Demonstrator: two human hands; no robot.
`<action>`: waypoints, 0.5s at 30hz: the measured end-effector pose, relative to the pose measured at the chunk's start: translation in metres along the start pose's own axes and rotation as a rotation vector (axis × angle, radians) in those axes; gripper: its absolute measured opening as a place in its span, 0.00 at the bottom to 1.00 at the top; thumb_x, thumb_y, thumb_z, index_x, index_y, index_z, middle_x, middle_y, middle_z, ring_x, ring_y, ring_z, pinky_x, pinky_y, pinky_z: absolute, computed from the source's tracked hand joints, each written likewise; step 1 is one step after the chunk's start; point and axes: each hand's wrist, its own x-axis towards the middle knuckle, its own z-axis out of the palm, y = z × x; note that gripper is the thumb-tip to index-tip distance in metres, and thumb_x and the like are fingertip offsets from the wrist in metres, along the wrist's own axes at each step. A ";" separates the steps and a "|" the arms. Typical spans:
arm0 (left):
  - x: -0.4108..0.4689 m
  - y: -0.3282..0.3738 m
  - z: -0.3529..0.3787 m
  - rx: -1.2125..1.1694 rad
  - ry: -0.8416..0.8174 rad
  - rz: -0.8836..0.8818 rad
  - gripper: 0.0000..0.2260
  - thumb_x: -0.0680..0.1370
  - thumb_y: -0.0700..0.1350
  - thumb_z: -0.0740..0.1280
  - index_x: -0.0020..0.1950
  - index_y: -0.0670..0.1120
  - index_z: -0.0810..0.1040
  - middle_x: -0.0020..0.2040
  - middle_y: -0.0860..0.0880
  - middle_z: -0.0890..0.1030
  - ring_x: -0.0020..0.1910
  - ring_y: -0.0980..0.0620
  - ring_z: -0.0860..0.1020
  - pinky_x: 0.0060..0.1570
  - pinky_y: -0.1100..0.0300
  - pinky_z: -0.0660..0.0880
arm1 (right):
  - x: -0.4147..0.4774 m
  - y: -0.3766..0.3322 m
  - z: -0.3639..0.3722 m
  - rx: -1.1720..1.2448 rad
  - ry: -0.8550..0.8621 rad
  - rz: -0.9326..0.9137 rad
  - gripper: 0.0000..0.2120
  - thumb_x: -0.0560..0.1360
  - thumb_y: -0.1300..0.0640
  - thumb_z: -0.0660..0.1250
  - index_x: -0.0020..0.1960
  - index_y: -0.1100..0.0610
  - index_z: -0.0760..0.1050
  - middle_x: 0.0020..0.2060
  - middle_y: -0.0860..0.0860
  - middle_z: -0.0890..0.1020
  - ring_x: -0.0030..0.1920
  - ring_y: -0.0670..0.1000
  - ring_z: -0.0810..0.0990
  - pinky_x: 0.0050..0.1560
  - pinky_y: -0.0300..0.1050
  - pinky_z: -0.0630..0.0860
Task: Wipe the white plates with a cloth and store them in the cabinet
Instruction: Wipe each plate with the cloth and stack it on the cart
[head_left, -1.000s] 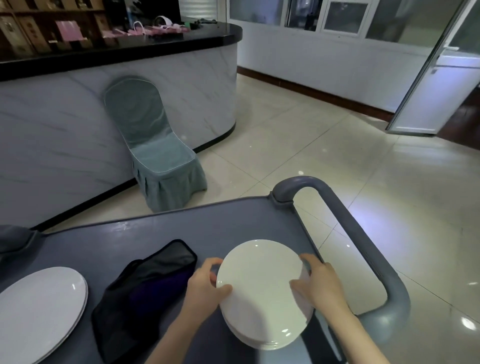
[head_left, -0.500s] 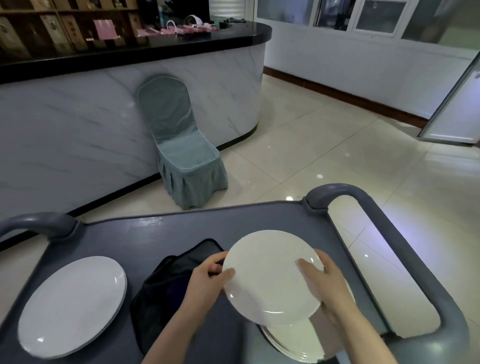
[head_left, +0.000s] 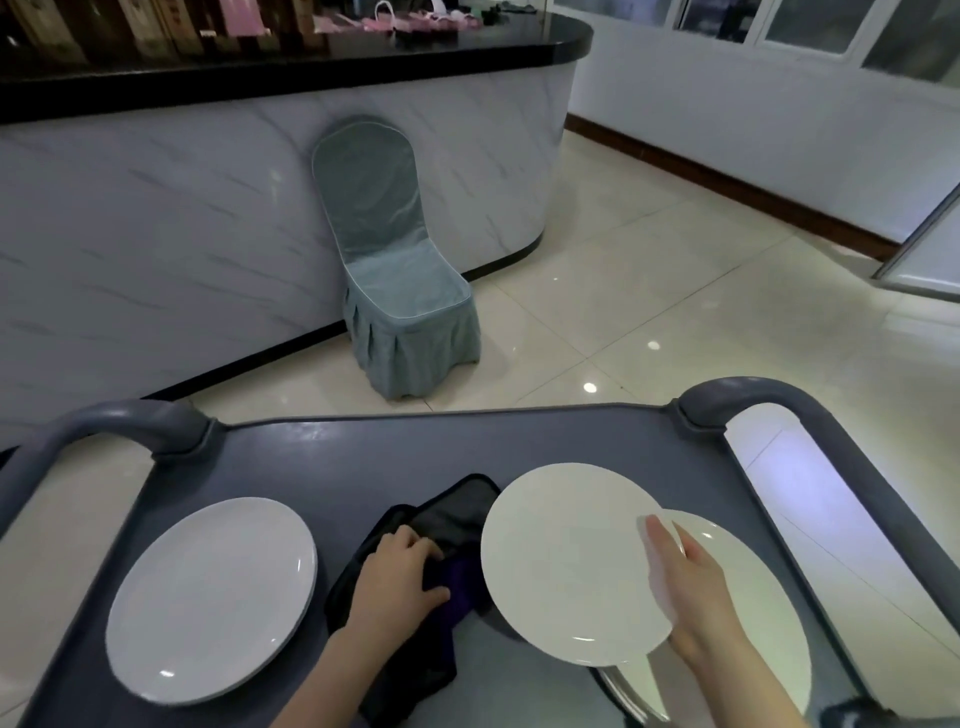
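Note:
My right hand (head_left: 693, 597) holds a white plate (head_left: 566, 561) by its right edge, lifted and tilted over a stack of white plates (head_left: 748, 618) at the right of the grey cart top (head_left: 363, 457). My left hand (head_left: 400, 582) rests on a dark cloth (head_left: 447, 525) in the middle of the cart, fingers closing on its folds. Another white plate (head_left: 208, 597) lies flat at the cart's left.
The cart has raised grey handles at the left (head_left: 124, 426) and the right (head_left: 810, 421). A blue-grey covered chair (head_left: 395, 291) stands against a marble-fronted counter (head_left: 182, 234) beyond the cart. Glossy tiled floor (head_left: 675, 312) stretches to the right.
My left hand let go of the plate and dropped onto the dark cloth. My right hand alone now holds the lifted plate. The view swung left, bringing the left plate fully into sight.

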 end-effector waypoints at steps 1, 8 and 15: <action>0.001 -0.003 0.001 0.027 0.003 0.016 0.13 0.73 0.55 0.71 0.56 0.54 0.76 0.53 0.56 0.71 0.55 0.55 0.71 0.54 0.61 0.70 | -0.001 0.000 0.002 -0.001 0.008 0.002 0.08 0.79 0.50 0.68 0.53 0.52 0.82 0.46 0.48 0.88 0.45 0.52 0.87 0.42 0.47 0.80; 0.010 0.000 -0.030 -0.657 0.098 -0.140 0.07 0.73 0.41 0.68 0.39 0.48 0.71 0.41 0.53 0.82 0.38 0.50 0.78 0.39 0.57 0.74 | -0.009 0.003 0.014 -0.061 0.075 0.025 0.10 0.79 0.50 0.67 0.46 0.52 0.84 0.43 0.49 0.88 0.45 0.55 0.86 0.43 0.49 0.80; -0.014 0.053 -0.110 -1.122 0.064 0.089 0.09 0.70 0.43 0.65 0.35 0.54 0.67 0.42 0.47 0.83 0.33 0.52 0.75 0.33 0.58 0.71 | -0.017 0.008 0.045 -0.106 0.038 -0.004 0.16 0.80 0.49 0.64 0.41 0.59 0.80 0.39 0.53 0.81 0.38 0.54 0.77 0.42 0.46 0.74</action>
